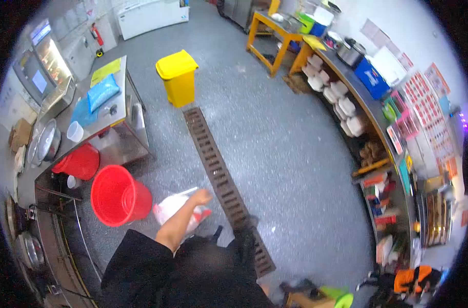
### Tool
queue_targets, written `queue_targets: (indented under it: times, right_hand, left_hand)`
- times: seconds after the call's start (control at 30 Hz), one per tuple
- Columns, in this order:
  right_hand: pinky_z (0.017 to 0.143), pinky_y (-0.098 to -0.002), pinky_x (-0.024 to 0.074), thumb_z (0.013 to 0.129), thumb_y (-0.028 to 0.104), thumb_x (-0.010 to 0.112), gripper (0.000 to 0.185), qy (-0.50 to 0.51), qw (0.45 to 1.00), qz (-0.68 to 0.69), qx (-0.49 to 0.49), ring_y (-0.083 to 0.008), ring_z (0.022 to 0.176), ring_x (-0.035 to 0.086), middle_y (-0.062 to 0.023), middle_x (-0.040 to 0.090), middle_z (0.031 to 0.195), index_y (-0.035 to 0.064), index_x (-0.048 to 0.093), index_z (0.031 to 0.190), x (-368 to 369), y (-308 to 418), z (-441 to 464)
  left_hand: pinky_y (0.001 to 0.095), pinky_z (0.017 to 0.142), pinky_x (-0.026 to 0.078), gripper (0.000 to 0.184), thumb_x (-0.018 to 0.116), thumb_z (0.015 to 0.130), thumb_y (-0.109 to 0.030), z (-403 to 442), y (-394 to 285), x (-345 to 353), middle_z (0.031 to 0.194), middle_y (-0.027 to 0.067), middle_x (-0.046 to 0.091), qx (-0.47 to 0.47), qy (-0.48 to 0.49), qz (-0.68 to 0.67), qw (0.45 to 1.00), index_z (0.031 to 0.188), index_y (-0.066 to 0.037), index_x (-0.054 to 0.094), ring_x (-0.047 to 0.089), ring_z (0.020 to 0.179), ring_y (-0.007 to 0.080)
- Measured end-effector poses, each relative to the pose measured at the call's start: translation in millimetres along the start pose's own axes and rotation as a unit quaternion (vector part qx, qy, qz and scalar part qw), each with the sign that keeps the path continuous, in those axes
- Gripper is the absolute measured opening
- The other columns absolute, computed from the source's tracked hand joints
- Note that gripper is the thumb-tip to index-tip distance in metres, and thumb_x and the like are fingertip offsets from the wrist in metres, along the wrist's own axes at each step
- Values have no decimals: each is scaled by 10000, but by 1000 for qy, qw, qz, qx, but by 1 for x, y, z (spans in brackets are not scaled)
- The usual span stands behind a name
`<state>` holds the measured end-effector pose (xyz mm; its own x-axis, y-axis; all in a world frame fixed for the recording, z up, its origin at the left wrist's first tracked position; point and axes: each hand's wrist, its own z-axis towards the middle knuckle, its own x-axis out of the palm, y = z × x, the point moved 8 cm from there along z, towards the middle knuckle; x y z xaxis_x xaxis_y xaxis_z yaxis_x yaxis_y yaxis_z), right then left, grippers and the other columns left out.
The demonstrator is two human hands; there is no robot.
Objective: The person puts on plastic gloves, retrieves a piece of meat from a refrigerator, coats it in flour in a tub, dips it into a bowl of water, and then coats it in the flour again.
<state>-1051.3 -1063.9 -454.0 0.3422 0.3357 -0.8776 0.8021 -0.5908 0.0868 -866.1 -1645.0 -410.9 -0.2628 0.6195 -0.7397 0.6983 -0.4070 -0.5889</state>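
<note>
My left hand (200, 197) reaches out in front of me with its fingers curled closed. Whatever it may hold is too small to make out. Below the forearm, a white and red plastic bag (164, 206) sits on the floor, partly covered by the arm. A thin white strip (188, 191) shows beside the hand; I cannot tell whether it is part of the bag. To the left of the bag stands a large red bucket (101, 203), its mouth tilted toward me. My right hand is out of sight.
A floor drain grate (213, 167) runs just right of the bag. A yellow bin (180, 84) stands ahead. Steel tables line the left, with a blue bag (103, 93) on one. Shelves with white foam boxes (346, 107) run along the right. A person in orange (412, 278) is at lower right.
</note>
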Motion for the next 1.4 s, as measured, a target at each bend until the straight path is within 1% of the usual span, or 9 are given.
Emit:
queue_targets:
  times: [0.2, 0.43, 0.5, 0.57, 0.7, 0.87, 0.97, 1.1, 1.4]
  right_hand:
    - [632, -433, 449, 794, 223, 513, 205, 112, 960, 244, 79, -277, 706, 576, -131, 605, 789, 41, 603, 829, -60, -24, 227]
    - [684, -419, 461, 808, 226, 494, 244, 177, 954, 238, 35, -250, 773, 582, -124, 625, 883, 32, 625, 874, -145, -144, 536]
    - [477, -357, 450, 800, 217, 473, 235, 145, 845, 472, 207, -204, 571, 556, -79, 580, 652, 25, 604, 762, -236, -193, 665]
    - [539, -357, 474, 820, 204, 473, 216, 1, 863, 488, 132, -211, 612, 553, -88, 576, 711, 22, 584, 786, -400, -162, 801]
    - [644, -317, 478, 848, 213, 514, 199, -77, 827, 551, -82, -183, 694, 560, -78, 577, 779, 29, 575, 892, -658, -24, 998]
    - [650, -283, 453, 860, 226, 548, 231, -70, 837, 506, -199, -152, 688, 571, -62, 602, 763, 5, 576, 922, -792, 157, 1079]
    - [626, -302, 475, 858, 177, 528, 181, 4, 856, 471, -215, -158, 660, 565, -70, 585, 754, 4, 572, 890, -753, 186, 1160]
    - [601, -413, 465, 820, 245, 521, 211, 229, 926, 193, -230, -215, 670, 564, -72, 596, 760, 51, 590, 866, -547, 72, 1300]
    - [567, -403, 462, 796, 234, 558, 187, 280, 936, 98, -187, -227, 623, 554, -78, 574, 695, 50, 591, 794, -662, 269, 1454]
  left_hand:
    - [365, 681, 472, 335, 573, 785, -331, 190, -186, -79, 853, 169, 622, 68, -4, -135, 989, 1003, -77, 585, 599, 760, 249]
    - [438, 849, 428, 400, 467, 799, -452, 143, 71, 21, 1078, 141, 586, -55, 64, 148, 985, 944, -123, 642, 551, 978, 332]
    - [439, 780, 461, 331, 474, 802, -410, 71, 123, -1, 907, 123, 639, -294, 38, 100, 950, 842, -151, 677, 596, 863, 324]
    - [421, 644, 478, 177, 623, 585, -230, 26, 116, -26, 735, 94, 639, -213, 17, 268, 939, 743, -168, 672, 612, 709, 299]
    - [422, 658, 494, 172, 590, 688, -211, -28, 85, -38, 753, 126, 636, -712, -221, -70, 663, 739, -60, 652, 606, 734, 324]
    - [431, 590, 455, 197, 552, 723, -201, 231, 55, -90, 779, 164, 615, -327, -222, 6, 919, 776, -27, 627, 584, 699, 336]
    - [461, 587, 446, 276, 544, 686, -284, 455, 71, -173, 760, 184, 620, -461, -114, -173, 863, 766, -39, 641, 582, 648, 356]
    - [440, 782, 453, 371, 537, 744, -337, 746, 35, -319, 971, 190, 613, -223, -152, -142, 952, 964, -54, 635, 580, 907, 347]
    - [441, 715, 454, 386, 578, 754, -327, 1039, 43, -565, 916, 188, 617, -86, -293, -210, 929, 1021, -48, 578, 582, 846, 354]
